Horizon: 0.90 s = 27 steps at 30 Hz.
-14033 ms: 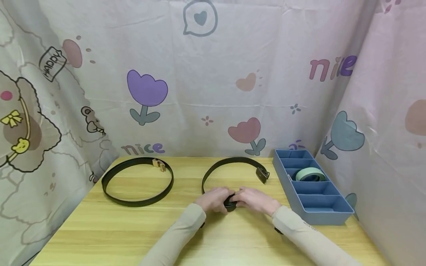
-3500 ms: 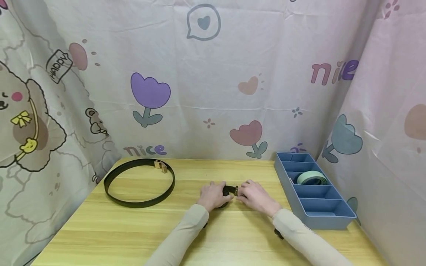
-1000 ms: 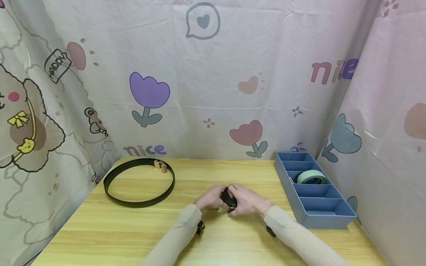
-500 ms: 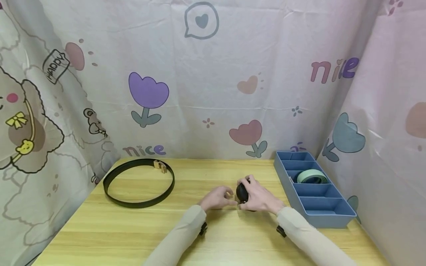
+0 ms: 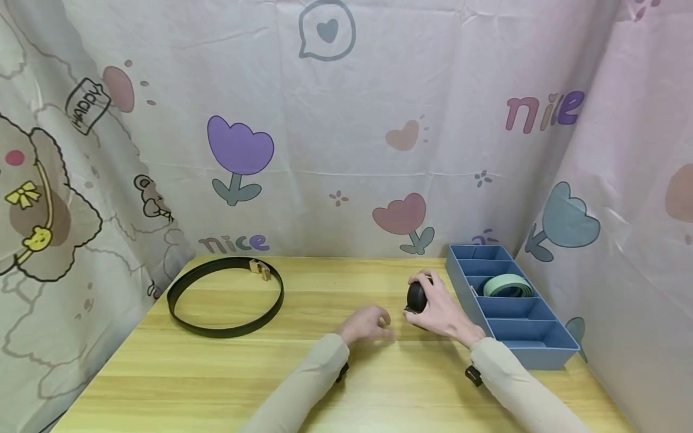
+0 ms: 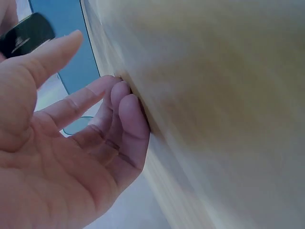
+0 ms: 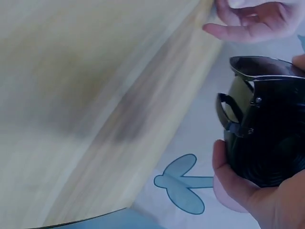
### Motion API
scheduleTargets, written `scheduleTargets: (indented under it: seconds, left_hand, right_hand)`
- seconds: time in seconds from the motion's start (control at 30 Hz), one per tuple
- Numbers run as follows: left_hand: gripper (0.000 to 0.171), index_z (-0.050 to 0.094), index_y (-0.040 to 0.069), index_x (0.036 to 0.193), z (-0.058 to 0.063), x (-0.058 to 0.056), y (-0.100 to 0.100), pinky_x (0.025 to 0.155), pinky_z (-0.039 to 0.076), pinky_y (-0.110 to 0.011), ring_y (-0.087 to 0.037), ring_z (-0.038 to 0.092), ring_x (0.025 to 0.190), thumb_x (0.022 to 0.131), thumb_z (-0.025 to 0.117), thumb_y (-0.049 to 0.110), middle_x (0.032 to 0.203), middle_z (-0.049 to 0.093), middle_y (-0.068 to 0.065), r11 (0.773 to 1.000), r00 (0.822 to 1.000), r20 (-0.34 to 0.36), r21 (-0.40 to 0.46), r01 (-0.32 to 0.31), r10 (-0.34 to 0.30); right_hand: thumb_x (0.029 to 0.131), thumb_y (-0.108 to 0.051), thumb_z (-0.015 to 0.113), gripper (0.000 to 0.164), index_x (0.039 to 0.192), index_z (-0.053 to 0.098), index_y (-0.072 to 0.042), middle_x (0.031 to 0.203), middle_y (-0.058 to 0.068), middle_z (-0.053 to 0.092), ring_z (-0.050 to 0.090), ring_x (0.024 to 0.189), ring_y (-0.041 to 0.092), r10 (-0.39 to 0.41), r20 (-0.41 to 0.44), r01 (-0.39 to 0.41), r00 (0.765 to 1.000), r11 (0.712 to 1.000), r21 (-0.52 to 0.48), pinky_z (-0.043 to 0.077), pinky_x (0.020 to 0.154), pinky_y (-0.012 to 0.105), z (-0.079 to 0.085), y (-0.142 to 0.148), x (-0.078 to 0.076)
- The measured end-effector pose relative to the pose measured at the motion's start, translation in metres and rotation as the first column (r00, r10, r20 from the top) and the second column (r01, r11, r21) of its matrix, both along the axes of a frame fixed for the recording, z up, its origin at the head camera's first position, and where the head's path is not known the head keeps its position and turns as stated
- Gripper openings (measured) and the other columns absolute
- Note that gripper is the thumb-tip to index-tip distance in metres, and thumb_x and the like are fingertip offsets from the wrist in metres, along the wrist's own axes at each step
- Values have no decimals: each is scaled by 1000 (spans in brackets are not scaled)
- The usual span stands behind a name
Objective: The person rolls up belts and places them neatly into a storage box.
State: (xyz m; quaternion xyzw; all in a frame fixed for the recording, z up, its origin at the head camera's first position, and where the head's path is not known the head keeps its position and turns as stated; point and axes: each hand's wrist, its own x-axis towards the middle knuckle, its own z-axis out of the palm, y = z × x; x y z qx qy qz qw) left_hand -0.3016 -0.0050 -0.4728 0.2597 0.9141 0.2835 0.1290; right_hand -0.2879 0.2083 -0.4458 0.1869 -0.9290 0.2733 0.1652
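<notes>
One coiled belt point(image 5: 416, 298), our right grip point(image 5: 441, 310) clamped round it; we should squeeze evenly against unwinding; left grip point(image 5: 366, 325) loose.

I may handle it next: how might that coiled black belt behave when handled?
The coiled black belt may spring open once the right hand loosens, being wound in layers. Its round outline suggests it could roll on edge.
</notes>
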Motion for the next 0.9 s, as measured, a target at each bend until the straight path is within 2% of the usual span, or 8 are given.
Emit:
scheduleTargets:
  seconds: [0.23,0.47,0.57,0.63,0.7,0.8,0.83,0.9]
  left_hand:
    - [40,69,13,113,6,8,17,83,51,-28,-13,65,96,84,75,40,109,71,-2,991,997,-3,-111,75,-76]
    - [48,60,21,129,11,17,35,91,50,-31,-10,63,104,88,71,41,118,68,1,967,984,25,-180,180,-179]
    - [59,49,23,142,10,17,40,97,49,-32,-10,63,107,89,69,40,120,68,1,962,979,-31,-197,190,-200]
    - [62,42,23,147,7,15,44,97,49,-32,-12,63,110,92,67,39,124,66,-1,952,963,-139,-233,196,-232]
    - [58,41,23,147,3,12,47,94,51,-31,-13,62,110,95,63,38,123,64,-2,938,916,-295,-294,186,-274]
    - [47,46,24,141,-1,9,53,90,52,-28,-14,62,107,98,58,38,119,63,-1,915,783,-523,-377,141,-336]
    - [43,48,25,138,-1,8,55,89,52,-27,-13,62,105,98,58,38,116,63,1,910,738,-575,-394,128,-353]
    - [40,48,26,134,-1,8,61,89,51,-25,-11,62,104,98,58,38,110,64,3,900,665,-642,-421,109,-381]
  right_hand:
    - [71,-36,82,64,122,48,-18,123,8,46,56,88,28,-101,-42,97,994,990,-102,48,63,31,13,9,7]
    - [76,-38,80,66,124,43,-13,128,16,41,53,94,32,-247,-69,235,966,961,-148,49,68,38,21,32,16]
    - [80,-41,77,64,128,46,-13,132,18,39,52,97,35,-297,-63,285,953,946,-155,51,72,45,24,45,17]
    - [81,-43,75,60,127,49,-14,134,19,38,52,98,37,-332,-61,319,941,934,-161,51,73,49,26,53,18]
    - [82,-46,73,57,125,52,-13,134,20,38,52,97,38,-362,-56,349,931,923,-163,50,72,50,29,62,19]
    - [83,-48,72,56,120,52,-12,132,22,38,51,95,39,-406,-38,396,913,905,-157,48,68,49,34,75,23]
    - [83,-49,71,57,119,51,-11,132,22,38,50,94,40,-416,-27,407,909,900,-152,47,67,48,35,80,25]
    - [83,-51,70,59,120,50,-9,132,24,38,49,94,40,-434,-10,428,901,893,-142,45,65,46,38,88,28]
